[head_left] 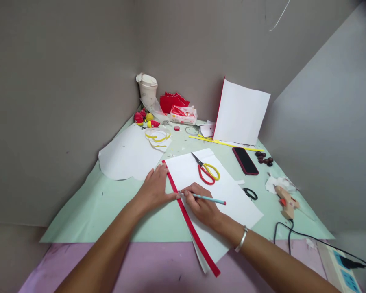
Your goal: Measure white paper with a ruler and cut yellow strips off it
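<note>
My left hand (155, 189) lies with fingers spread, its fingertips and thumb pressing on a long red strip (191, 228). The strip runs along the left edge of white paper sheets (232, 209), and its lower end hangs past the table's front edge. In my right hand (201, 205) is a slim light-blue pencil (209, 198) with a red end. Its tip touches the red strip or the paper just beside it, close to my left thumb; I cannot tell which. Scissors (208, 170) with one red and one yellow handle rest on the paper above my right hand.
Right of the paper are a phone (245, 160), a black-handled tool (250, 193) and a glue gun (288, 202), its cord running to a power strip (343, 264). A white panel (242, 112) stands at the back. Cut white paper (128, 152) lies left.
</note>
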A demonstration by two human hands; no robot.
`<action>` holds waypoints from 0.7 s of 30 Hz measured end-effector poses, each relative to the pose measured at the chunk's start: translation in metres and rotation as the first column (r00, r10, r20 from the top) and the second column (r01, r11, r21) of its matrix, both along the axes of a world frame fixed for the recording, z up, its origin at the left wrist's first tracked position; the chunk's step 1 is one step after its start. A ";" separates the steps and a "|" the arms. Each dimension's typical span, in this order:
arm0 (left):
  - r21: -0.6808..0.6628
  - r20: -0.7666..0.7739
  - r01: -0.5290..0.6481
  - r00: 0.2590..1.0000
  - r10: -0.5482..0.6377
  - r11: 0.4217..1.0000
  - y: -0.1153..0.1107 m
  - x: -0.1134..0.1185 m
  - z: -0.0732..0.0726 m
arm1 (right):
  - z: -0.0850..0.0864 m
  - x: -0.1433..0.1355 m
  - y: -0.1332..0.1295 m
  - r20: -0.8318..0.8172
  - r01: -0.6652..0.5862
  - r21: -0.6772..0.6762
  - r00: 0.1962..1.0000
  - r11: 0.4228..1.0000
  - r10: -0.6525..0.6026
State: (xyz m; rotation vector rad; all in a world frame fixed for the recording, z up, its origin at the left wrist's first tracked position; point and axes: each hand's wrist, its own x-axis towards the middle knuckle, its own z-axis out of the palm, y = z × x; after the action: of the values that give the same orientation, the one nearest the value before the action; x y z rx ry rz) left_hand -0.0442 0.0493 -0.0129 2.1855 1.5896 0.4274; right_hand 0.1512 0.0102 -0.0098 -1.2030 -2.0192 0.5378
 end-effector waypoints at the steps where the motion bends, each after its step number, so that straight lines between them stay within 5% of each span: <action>1: 0.007 0.007 0.004 1.000 -0.004 1.000 0.000 0.000 0.000 | 0.000 0.000 -0.001 0.002 0.000 0.000 1.000 1.000 0.000; 21: 0.028 0.020 0.014 1.000 -0.015 1.000 0.002 -0.003 -0.006 | -0.002 0.005 -0.010 0.005 0.031 -0.036 1.000 0.999 -0.031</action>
State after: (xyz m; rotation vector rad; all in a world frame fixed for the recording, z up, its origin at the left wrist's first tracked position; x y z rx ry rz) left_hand -0.0468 0.0516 -0.0190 2.2048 1.5655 0.4688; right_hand 0.1562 0.0005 -0.0120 -1.2562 -1.9993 0.5589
